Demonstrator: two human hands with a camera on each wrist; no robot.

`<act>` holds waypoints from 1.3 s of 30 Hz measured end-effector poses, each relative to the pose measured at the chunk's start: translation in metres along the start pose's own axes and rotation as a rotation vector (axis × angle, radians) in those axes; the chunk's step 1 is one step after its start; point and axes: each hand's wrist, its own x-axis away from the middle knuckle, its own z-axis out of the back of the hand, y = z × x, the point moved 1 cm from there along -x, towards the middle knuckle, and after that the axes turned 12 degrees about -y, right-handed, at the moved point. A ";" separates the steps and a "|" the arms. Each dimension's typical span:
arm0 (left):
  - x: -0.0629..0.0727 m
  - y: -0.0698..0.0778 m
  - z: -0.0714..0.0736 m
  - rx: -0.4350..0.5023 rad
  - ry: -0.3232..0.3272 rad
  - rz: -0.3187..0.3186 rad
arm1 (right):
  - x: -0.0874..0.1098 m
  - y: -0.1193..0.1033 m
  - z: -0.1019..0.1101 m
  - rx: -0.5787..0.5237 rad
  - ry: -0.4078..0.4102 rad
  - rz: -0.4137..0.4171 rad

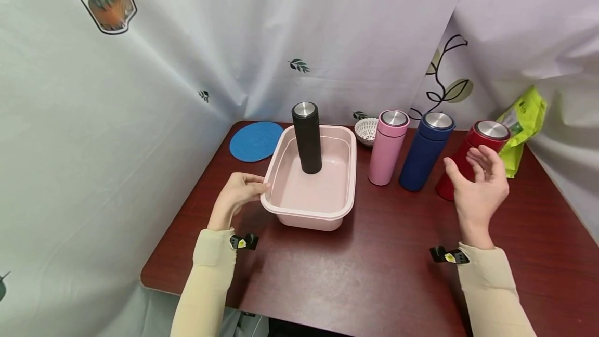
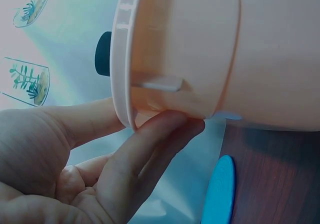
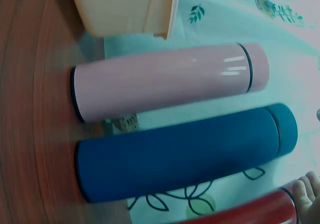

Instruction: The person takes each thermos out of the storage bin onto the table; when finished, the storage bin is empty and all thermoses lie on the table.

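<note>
My left hand (image 1: 242, 191) pinches the left rim of a pale pink plastic basin (image 1: 309, 215); the left wrist view shows the thumb on one side of the rim (image 2: 125, 59) and fingers beneath. Inside the basin a black thermos flask (image 1: 308, 142) with a steel-topped lid stands upright. My right hand (image 1: 482, 189) is raised before a red thermos flask (image 1: 456, 170), fingers loosely bent and thumb apart. The right wrist view catches its fingertips beside the lid end of the red flask (image 3: 255, 209); contact is hard to tell. Left of it stand a blue flask (image 1: 423, 155) and a pink flask (image 1: 387, 152).
A round blue mat (image 1: 255, 142) lies at the table's back left. Behind the pink flask sits a small white woven basket (image 1: 366, 131). A bright green bag (image 1: 519, 129) leans at the back right. Printed cloth hangs behind the brown table (image 1: 365, 274).
</note>
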 end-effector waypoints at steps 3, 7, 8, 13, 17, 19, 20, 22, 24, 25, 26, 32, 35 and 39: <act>0.000 0.000 0.000 0.000 -0.002 -0.006 | 0.001 0.000 -0.005 0.000 -0.023 0.005; 0.000 0.000 0.000 -0.001 -0.006 -0.010 | 0.001 -0.002 -0.012 -0.007 -0.034 0.011; 0.000 0.000 0.000 -0.001 -0.003 -0.008 | 0.001 -0.002 -0.014 -0.012 -0.036 0.009; 0.001 0.000 0.001 -0.007 0.005 -0.010 | 0.001 -0.005 -0.026 -0.040 -0.054 -0.003; 0.000 -0.001 0.001 -0.005 -0.005 -0.016 | 0.003 -0.006 -0.035 -0.042 -0.082 0.000; 0.000 -0.001 0.001 -0.003 -0.007 -0.018 | 0.004 -0.007 -0.039 -0.042 -0.097 0.002; 0.001 0.000 0.001 -0.002 -0.007 -0.018 | 0.004 -0.007 -0.042 -0.044 -0.106 0.004; 0.001 0.000 0.001 0.002 -0.005 -0.017 | 0.006 -0.008 -0.046 -0.053 -0.120 0.006; 0.001 0.000 0.001 0.005 -0.005 -0.017 | 0.007 -0.008 -0.050 -0.064 -0.135 0.009; 0.001 0.000 0.001 0.005 -0.005 -0.016 | 0.007 -0.009 -0.052 -0.068 -0.143 0.010; 0.001 0.000 0.001 0.005 -0.005 -0.014 | 0.008 -0.009 -0.054 -0.072 -0.150 0.012; -0.001 0.000 0.001 0.001 0.001 -0.010 | 0.010 -0.011 -0.067 -0.064 -0.198 0.007; -0.001 -0.001 0.001 0.005 0.002 -0.012 | 0.010 -0.013 -0.073 -0.054 -0.214 0.000; 0.000 -0.001 0.002 0.015 -0.006 -0.023 | 0.009 -0.015 -0.083 -0.075 -0.234 0.005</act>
